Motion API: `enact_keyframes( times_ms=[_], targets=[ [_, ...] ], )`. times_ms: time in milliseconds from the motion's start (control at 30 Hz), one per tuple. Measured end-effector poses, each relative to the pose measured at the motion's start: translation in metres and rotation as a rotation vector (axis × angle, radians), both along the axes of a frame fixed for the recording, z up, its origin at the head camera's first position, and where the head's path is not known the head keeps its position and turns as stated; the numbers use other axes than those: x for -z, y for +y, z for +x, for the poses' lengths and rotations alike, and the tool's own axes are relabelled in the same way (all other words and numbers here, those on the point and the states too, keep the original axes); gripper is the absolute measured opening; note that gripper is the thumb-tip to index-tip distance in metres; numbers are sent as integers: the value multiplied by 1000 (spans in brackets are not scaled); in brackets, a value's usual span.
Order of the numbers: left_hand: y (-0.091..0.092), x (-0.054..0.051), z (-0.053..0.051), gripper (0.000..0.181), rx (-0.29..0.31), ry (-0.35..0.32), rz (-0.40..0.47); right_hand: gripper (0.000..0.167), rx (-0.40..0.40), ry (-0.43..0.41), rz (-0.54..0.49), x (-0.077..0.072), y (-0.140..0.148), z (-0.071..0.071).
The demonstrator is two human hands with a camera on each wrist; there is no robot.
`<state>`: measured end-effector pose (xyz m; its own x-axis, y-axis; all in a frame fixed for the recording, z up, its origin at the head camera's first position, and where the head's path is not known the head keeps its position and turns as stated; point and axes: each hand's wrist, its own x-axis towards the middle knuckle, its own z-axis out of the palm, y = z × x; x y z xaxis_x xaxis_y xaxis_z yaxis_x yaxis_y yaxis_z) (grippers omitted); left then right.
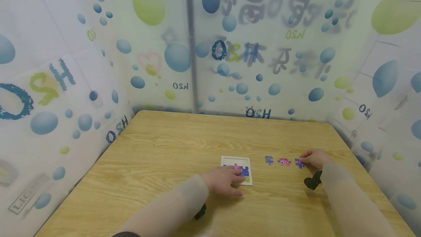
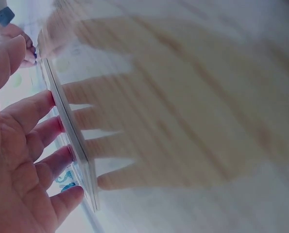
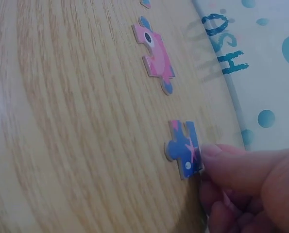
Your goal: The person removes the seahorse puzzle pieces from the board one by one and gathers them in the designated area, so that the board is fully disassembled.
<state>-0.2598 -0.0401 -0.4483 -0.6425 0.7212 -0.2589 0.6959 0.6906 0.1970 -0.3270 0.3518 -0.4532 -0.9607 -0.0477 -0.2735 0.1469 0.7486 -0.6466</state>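
A white-framed puzzle board (image 1: pixel 251 178) with pink, blue and green pieces in its lower part lies on the table. My left hand (image 1: pixel 223 181) rests over its lower left, fingers extended; in the left wrist view the fingertips of the left hand (image 2: pixel 32 145) touch the board's edge (image 2: pixel 76 136). To the right, three loose pieces form a row: a blue-green one (image 1: pixel 269 160), a pink one with an eye (image 1: pixel 284 161) and a blue one with a pink star (image 3: pixel 187 148). My right hand (image 3: pixel 251 184) pinches the blue star piece at its edge between thumb and fingers.
The wooden table (image 1: pixel 158 142) is enclosed by patterned curtains (image 1: pixel 158 65) behind and on both sides. Dark wrist-worn devices show by the right wrist (image 1: pixel 313 180) and under the left wrist (image 1: pixel 200 211).
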Motion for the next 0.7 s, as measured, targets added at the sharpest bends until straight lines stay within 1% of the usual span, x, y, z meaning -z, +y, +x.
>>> enact_keyframes(
  times_ms=[167,267,333,400,433,500,567,667,700],
  targets=[
    [0,-2,1,64,-7,-11,2,26,0,4,-60,-9,-9,2],
    [0,-2,1,64,-10,-12,2,30,-16,40,-67,-17,-25,4],
    [0,-2,1,64,-10,-13,5,30,-17,68,-84,-20,-38,4],
    [0,-3,1,64,-10,-14,5,31,-27,77,-77,-22,-51,4],
    [0,-3,1,64,-10,-14,6,30,-29,80,-79,-22,-58,4],
    [0,-2,1,64,-10,-18,7,30,-21,74,-123,-20,-70,2],
    [0,-3,2,64,-12,-19,5,29,-15,52,-147,-19,-85,1],
    [1,-3,1,65,-9,-17,4,28,-2,17,-211,-15,-107,0],
    [1,-3,1,65,-8,-15,2,27,-14,14,-210,-13,-114,0]
  ],
)
